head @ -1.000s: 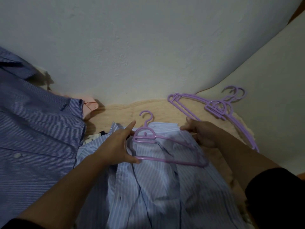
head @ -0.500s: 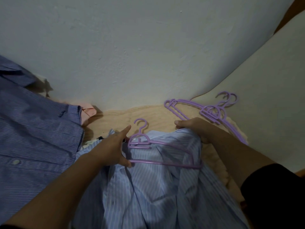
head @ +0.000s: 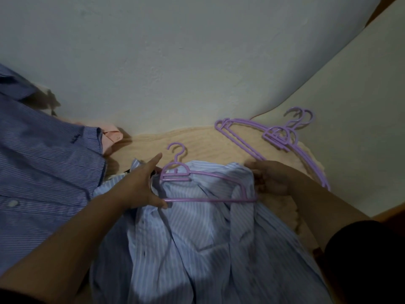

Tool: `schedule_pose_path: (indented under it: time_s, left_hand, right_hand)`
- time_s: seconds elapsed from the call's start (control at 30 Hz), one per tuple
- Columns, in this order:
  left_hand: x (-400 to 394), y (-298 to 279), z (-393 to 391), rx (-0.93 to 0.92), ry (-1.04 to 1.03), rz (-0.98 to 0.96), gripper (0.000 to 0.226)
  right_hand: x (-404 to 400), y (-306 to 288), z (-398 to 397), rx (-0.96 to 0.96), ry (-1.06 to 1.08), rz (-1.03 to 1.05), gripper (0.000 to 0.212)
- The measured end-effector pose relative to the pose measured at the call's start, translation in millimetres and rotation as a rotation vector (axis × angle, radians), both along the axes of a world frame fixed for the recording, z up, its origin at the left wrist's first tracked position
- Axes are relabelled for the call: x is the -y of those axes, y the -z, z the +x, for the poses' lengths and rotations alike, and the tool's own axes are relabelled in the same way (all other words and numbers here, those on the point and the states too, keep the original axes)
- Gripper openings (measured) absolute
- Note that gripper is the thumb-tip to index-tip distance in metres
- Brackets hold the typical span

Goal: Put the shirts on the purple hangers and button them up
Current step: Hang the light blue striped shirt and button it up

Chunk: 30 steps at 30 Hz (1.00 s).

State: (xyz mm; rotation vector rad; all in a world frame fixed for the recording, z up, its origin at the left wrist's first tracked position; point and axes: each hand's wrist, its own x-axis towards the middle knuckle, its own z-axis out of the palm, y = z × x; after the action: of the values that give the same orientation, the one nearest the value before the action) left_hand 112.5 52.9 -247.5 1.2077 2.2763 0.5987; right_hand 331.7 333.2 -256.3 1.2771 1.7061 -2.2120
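A light blue striped shirt (head: pixel 197 238) lies open on the beige blanket (head: pixel 203 145) in front of me. A purple hanger (head: pixel 175 172) rests on its collar area, hook pointing to the wall. My left hand (head: pixel 140 185) grips the hanger's left end, thumb on the bottom bar and index finger stretched out. My right hand (head: pixel 271 178) pinches the shirt's right shoulder fabric, which is pulled over the hanger's right end.
Several spare purple hangers (head: pixel 278 137) lie stacked at the back right on the blanket. A darker blue striped shirt (head: pixel 43 167) fills the left side, with a pink garment (head: pixel 111 137) behind it. A white wall (head: pixel 197 62) stands close ahead.
My right hand has drawn the shirt's right shoulder over the hanger's right end. The left hand kept its hold on the hanger's left side.
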Motion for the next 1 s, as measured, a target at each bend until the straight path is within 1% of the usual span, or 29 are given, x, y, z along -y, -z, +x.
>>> schedule_pose_path:
  time_s: [0.07, 0.13, 0.2, 0.3, 0.37, 0.5, 0.57, 0.63, 0.7, 0.77, 0.83, 0.9, 0.97, 1.0]
  left_hand:
    - [-1.1, -0.1, 2.7, -0.005, -0.006, 0.008, 0.147]
    - [-2.7, 1.2, 4.6, -0.007, -0.014, 0.017, 0.144]
    - [-3.9, 3.2, 6.3, 0.001, -0.012, 0.025, 0.143]
    - [-3.7, 4.6, 8.4, 0.029, -0.014, 0.032, 0.143]
    - [-2.1, 4.5, 8.9, 0.031, -0.017, 0.032, 0.143]
    - [2.6, 1.8, 10.2, 0.000, -0.027, 0.035, 0.145]
    - [3.0, 1.8, 9.1, -0.035, -0.034, 0.005, 0.147]
    - [1.2, 3.1, 6.1, -0.078, -0.064, -0.041, 0.148]
    - [-3.4, 4.4, 3.6, -0.120, -0.082, -0.084, 0.150]
    - [-8.9, 3.8, 2.5, -0.154, -0.090, -0.117, 0.151]
    - [-13.2, 2.6, 3.0, -0.188, -0.103, -0.144, 0.152]
    - [-14.5, 3.4, 4.4, -0.248, -0.115, -0.170, 0.152]
    - [-14.8, 6.0, 7.3, -0.283, -0.137, -0.187, 0.151]
    - [-15.3, 7.1, 9.5, -0.280, -0.150, -0.195, 0.151]
  right_hand:
    - [1.1, 0.5, 3.5, -0.019, 0.036, -0.005, 0.009]
    - [3.2, -0.5, 3.0, -0.056, 0.072, -0.017, 0.009]
    - [6.1, -3.1, -1.5, -0.113, 0.113, -0.096, 0.009]
    - [12.3, -7.7, -8.6, -0.132, 0.102, -0.146, 0.008]
    - [14.8, -6.0, -12.3, -0.131, 0.130, -0.138, 0.011]
    - [9.0, 0.6, -9.1, -0.169, 0.311, -0.086, 0.022]
    - [5.6, 2.1, -2.5, -0.131, 0.299, 0.021, 0.024]
    - [0.1, 2.2, 1.4, -0.062, 0.232, 0.250, 0.030]
    - [-4.8, 0.0, 0.2, -0.037, 0.112, 0.517, 0.044]
    - [-5.3, -6.0, -4.5, 0.030, 0.040, 0.698, 0.061]
    - [-1.8, -14.8, -10.8, 0.082, -0.008, 0.786, 0.074]
    - [4.1, -25.1, -17.6, 0.094, -0.035, 0.811, 0.083]
    - [12.5, -39.3, -22.5, 0.159, -0.099, 0.874, 0.086]
    - [16.9, -46.3, -24.5, 0.178, -0.129, 0.862, 0.087]
